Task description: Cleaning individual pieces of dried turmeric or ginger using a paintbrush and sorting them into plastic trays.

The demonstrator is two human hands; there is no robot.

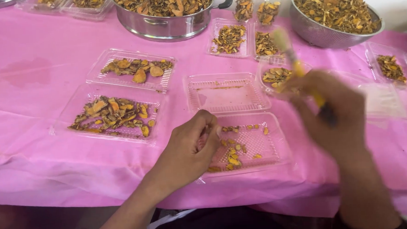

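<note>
My left hand (189, 145) rests with curled fingers on the left edge of an open clear plastic clamshell box (275, 145) that holds a few dried yellow-orange slices (233, 157). Its hinged lid (225, 94) lies flat behind it, nearly bare. My right hand (331, 110), blurred by motion, is raised over the box's right side and grips a thin yellow-handled tool (298, 67) that points up and away; its tip is too blurred to name.
Another open clamshell (115, 115) with dried slices lies at left. A steel pot (165, 12) and a steel bowl (335, 12), both heaped with slices, stand at the back. Several small filled clear boxes sit between and at right. Pink cloth (34, 77) covers the table.
</note>
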